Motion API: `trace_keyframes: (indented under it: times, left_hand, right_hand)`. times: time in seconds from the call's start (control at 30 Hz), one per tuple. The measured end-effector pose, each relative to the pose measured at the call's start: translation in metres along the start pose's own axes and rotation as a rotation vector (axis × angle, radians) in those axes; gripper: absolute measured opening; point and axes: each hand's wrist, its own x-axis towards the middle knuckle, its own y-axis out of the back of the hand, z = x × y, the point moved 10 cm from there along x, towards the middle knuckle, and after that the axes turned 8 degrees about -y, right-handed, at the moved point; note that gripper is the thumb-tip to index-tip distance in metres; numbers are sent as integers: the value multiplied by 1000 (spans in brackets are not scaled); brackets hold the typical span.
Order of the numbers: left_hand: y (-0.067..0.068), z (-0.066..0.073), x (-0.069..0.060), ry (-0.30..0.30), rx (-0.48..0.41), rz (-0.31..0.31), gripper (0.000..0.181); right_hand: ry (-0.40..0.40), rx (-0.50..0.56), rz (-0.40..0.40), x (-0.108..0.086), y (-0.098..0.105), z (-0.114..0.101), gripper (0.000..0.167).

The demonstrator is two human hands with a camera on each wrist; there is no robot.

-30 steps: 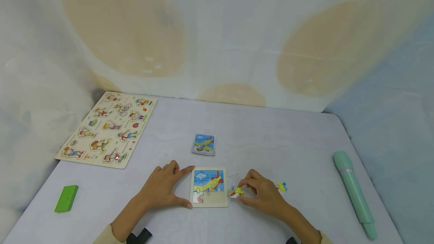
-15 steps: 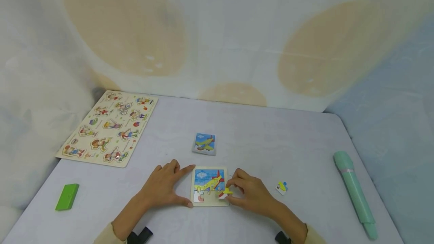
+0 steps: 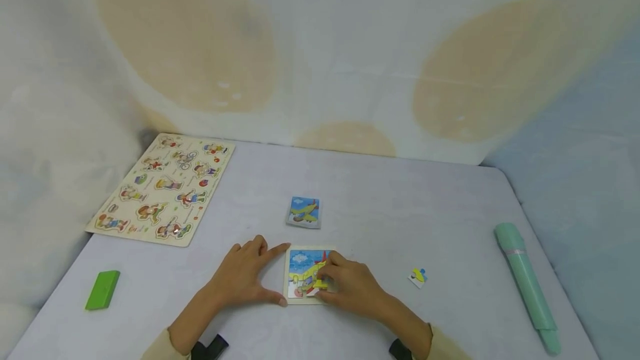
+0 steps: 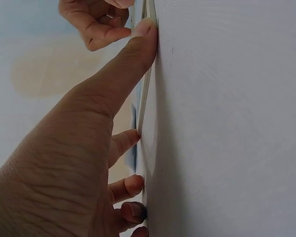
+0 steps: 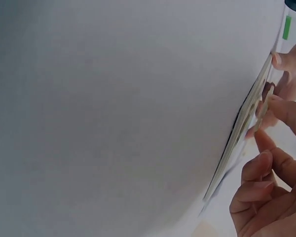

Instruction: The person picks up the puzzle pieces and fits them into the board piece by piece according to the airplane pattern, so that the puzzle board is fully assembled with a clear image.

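Observation:
In the head view, a small square puzzle board [image 3: 306,301] lies flat on the table, its yellow airplane picture mostly filled in. My left hand [image 3: 241,275] spreads its thumb and forefinger along the board's left side, with the tips at two corners. A yellow and white puzzle piece [image 3: 320,284] is pinched between the thumb and forefinger of my right hand [image 3: 356,289], over the board's lower right. The right wrist view shows this puzzle piece [image 5: 264,109] tilted and just above the board [image 5: 232,143]. My right fingers hide part of the picture.
One loose puzzle piece [image 3: 418,277] lies to the right. Behind the board sits a small airplane picture card or stack [image 3: 304,213]. A large figure puzzle board [image 3: 162,190] and a green block [image 3: 102,290] are at left; a mint green tube [image 3: 527,288] lies far right.
My right hand has carried the pinched puzzle piece leftward from beside the board to over its lower right part. My left hand has stayed at the board's left edge.

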Motion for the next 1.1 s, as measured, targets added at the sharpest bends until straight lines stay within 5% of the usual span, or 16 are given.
trace_keyframes:
  times: [0.23, 0.67, 0.97, 1.1]
  left_hand:
    - [1, 1, 2, 4, -10, 0, 109]
    - [0, -1, 1, 12, -12, -3, 109]
    - [0, -1, 0, 11, -16, 1, 109]
    - [0, -1, 0, 9, -17, 0, 110]
  right_hand:
    - [4, -114, 5, 2, -4, -5, 31]
    - [-5, -96, 4, 1, -6, -5, 29]
    - [72, -136, 62, -2, -4, -16, 33]
    - [86, -107, 28, -7, -3, -16, 39]
